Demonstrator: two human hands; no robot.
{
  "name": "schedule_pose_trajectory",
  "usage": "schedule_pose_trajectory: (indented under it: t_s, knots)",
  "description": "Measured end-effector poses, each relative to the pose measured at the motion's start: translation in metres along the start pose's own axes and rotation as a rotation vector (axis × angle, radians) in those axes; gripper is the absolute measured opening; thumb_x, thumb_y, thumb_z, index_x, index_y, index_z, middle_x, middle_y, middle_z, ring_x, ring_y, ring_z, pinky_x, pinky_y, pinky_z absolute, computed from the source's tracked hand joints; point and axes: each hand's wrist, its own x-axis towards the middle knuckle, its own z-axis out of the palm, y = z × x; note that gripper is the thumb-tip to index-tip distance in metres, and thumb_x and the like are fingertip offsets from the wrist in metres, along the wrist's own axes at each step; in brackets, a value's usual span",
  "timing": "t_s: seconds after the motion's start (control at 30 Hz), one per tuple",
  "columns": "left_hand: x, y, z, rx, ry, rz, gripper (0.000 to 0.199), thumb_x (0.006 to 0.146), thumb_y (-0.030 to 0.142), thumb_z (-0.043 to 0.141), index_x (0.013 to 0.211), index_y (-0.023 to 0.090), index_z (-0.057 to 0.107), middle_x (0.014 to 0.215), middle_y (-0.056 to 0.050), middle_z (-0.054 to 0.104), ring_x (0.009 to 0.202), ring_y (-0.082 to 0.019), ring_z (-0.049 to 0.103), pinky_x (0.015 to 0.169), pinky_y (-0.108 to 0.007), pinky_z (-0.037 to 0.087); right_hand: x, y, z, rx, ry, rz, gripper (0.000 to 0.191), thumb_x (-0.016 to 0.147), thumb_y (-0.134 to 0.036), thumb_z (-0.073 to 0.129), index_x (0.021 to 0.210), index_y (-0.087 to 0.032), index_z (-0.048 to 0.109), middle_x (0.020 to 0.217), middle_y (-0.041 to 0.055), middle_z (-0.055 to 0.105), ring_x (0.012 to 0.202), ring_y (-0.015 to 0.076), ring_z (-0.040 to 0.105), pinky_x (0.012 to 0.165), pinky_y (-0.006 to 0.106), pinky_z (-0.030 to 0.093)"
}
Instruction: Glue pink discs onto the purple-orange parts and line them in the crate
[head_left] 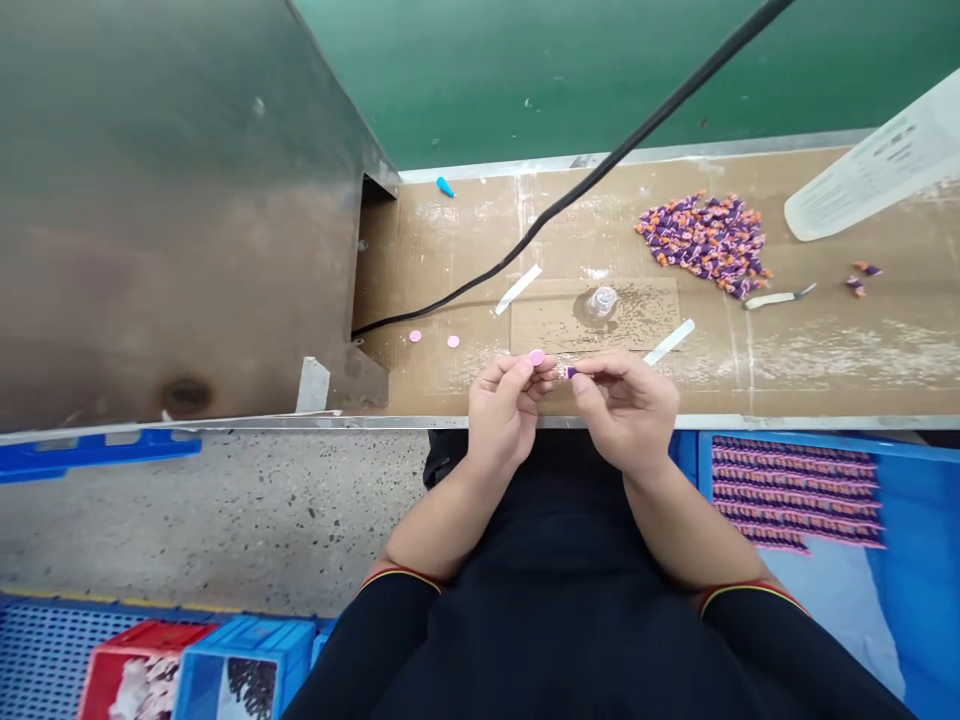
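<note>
My left hand (pixel 506 415) pinches a small pink disc (pixel 536 357) between thumb and fingertips, just above the cardboard-covered bench (pixel 465 375). My right hand (pixel 626 415) holds a tiny purple piece (pixel 571 372) in its fingertips, almost touching the left fingers. Two more pink discs (pixel 433 339) lie on the cardboard to the left. Farther back sits a heap of small purple-and-orange pieces (pixel 701 243). A few loose ones (pixel 862 275) lie to its right, near a small white-handled tool (pixel 776 298).
A transparent plastic object (pixel 601 302) stands on a cardboard patch. A black cable (pixel 570 215) crosses the bench, with a grey metal cabinet (pixel 172 210) at left. A blue tray (pixel 795 490) holding rows of purple pieces sits below right; crates (pixel 240 670) sit below left.
</note>
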Motion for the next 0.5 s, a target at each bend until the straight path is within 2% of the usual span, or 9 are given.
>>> schedule_pose_trajectory:
  t_s: [0.13,0.23,0.33,0.4,0.5]
  knots:
    - [-0.001,-0.005,0.003,0.074,-0.063,0.091,0.034,0.078,0.05,0.099,0.084,0.021,0.084,0.085,-0.005,0.084,0.075,-0.014,0.08,0.071,-0.023,0.067,-0.001,0.002,0.001,0.028,0.059,-0.092,0.019,0.101,-0.013,0.071,0.11,-0.028,0.079,0.098,0.0013,0.084,0.083,0.0177,0.08,0.07,0.032,0.067]
    - [-0.004,-0.008,0.0,0.237,-0.097,0.257,0.03,0.09,0.051,0.091,0.089,0.021,0.084,0.092,-0.006,0.086,0.084,-0.018,0.084,0.079,-0.029,0.072,-0.002,0.002,0.002,0.022,0.06,-0.123,0.019,0.102,-0.014,0.07,0.111,-0.029,0.078,0.096,0.0019,0.083,0.085,0.0191,0.081,0.069,0.032,0.068]
    - [-0.005,-0.009,-0.007,0.432,-0.128,0.541,0.015,0.101,0.038,0.082,0.098,0.023,0.085,0.109,-0.006,0.088,0.1,-0.02,0.086,0.09,-0.033,0.073,-0.007,0.0,0.003,0.07,0.043,-0.08,0.016,0.105,-0.016,0.069,0.111,-0.028,0.078,0.1,0.0037,0.083,0.09,0.0201,0.082,0.073,0.034,0.072]
    - [-0.002,-0.006,-0.014,0.609,-0.17,0.775,0.007,0.102,0.029,0.08,0.105,0.025,0.085,0.114,-0.005,0.087,0.104,-0.02,0.086,0.093,-0.033,0.074,-0.01,-0.002,0.001,0.162,0.007,0.004,0.011,0.107,-0.021,0.069,0.111,-0.027,0.078,0.104,0.004,0.082,0.088,0.0191,0.083,0.073,0.033,0.073]
    - [0.006,0.006,-0.025,0.871,-0.262,1.12,0.014,0.101,0.021,0.079,0.113,0.028,0.084,0.114,-0.001,0.087,0.1,-0.017,0.086,0.09,-0.03,0.074,-0.011,-0.002,-0.006,0.354,-0.048,0.189,0.009,0.109,-0.033,0.071,0.11,-0.026,0.077,0.098,0.0014,0.078,0.079,0.0162,0.081,0.064,0.028,0.073]
